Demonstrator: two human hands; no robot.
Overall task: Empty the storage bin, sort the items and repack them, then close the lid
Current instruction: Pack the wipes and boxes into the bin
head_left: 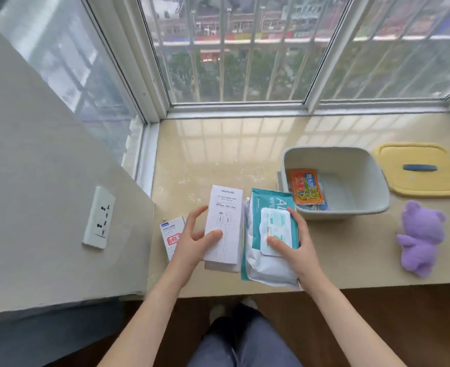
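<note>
The grey storage bin (377, 181) stands open on the sill at right, with an orange packet (306, 188) lying inside against its left wall. The yellow lid (419, 184) with a blue handle lies flat beside it. A white cable box (225, 221) lies on the sill; my left hand (196, 242) rests on its left edge with the thumb on top and the fingers spread. A teal and white wipes pack (268, 263) lies next to the box, and my right hand (295, 245) grips its right side with the thumb on the flap.
A small white and red card pack (172, 235) lies at the sill's left end by the wall. A purple plush bear (421, 238) lies right of the bin. Window frames run along the back. A wall socket (99, 217) is on the left wall. The sill's front edge is below my wrists.
</note>
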